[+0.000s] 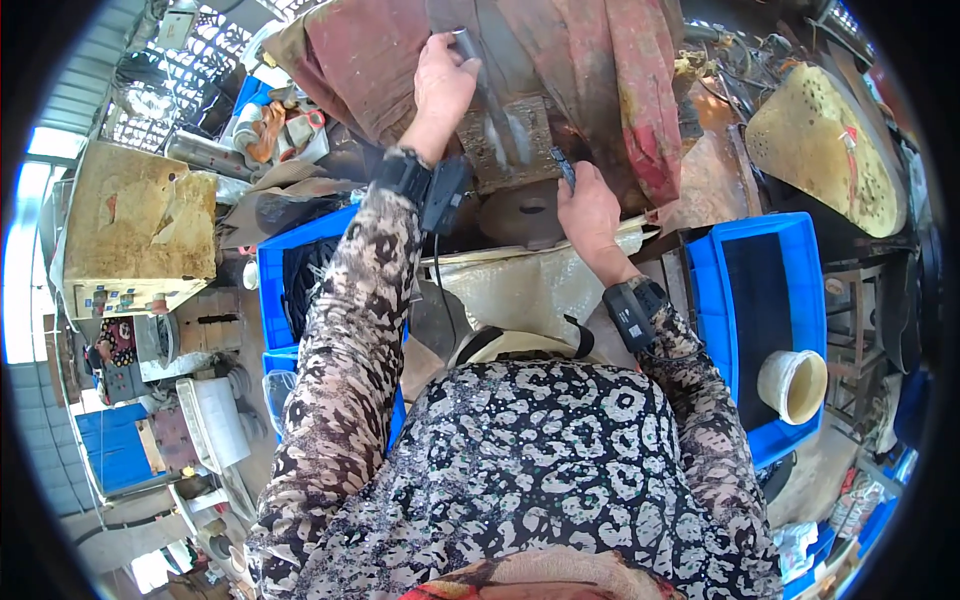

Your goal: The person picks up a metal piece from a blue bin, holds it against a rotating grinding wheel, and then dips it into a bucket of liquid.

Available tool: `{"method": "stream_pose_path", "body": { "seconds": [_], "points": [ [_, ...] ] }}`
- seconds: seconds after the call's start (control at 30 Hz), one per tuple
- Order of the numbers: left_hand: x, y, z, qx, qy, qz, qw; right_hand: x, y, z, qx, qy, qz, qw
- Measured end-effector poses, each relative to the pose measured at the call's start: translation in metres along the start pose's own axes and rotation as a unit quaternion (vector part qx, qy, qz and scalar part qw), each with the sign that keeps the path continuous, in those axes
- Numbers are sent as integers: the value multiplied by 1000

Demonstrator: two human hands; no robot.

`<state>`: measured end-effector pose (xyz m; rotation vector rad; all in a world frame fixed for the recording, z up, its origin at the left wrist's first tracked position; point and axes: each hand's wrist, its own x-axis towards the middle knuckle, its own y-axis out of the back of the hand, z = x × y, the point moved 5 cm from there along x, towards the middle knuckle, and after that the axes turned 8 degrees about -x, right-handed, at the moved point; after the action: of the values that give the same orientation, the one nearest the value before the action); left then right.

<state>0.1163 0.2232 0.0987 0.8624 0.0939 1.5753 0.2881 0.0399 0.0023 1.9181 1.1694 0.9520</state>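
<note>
My left hand (443, 88) is raised at the far middle, its fingers closed round the top of a grey metal bar (466, 43). Closer and to the right, my right hand (590, 212) pinches a small dark metal piece (563, 164). Between the hands is a worn, brownish plate (535, 125) with pale streaks on it. A round dark metal part (520, 215) lies below that plate, partly in shadow. Reddish cloth (640, 110) drapes over the machine on both sides.
A blue bin (275, 290) with dark contents stands to my left. On my right is another blue bin (812, 290), with a cream bucket (797, 387) at its near end. A stained box (135, 215) stands far left, and a holed yellowish board (825, 145) leans far right.
</note>
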Motion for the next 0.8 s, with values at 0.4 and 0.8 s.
{"method": "stream_pose_path", "body": {
  "seconds": [0.4, 0.8],
  "points": [
    [-184, -81, 24, -439, 399, -209, 778, 20, -4, 44, 110, -36, 29, 993],
    [-175, -63, 48, -586, 332, -108, 731, 9, 20, -15, 165, 104, -56, 979]
  ]
}}
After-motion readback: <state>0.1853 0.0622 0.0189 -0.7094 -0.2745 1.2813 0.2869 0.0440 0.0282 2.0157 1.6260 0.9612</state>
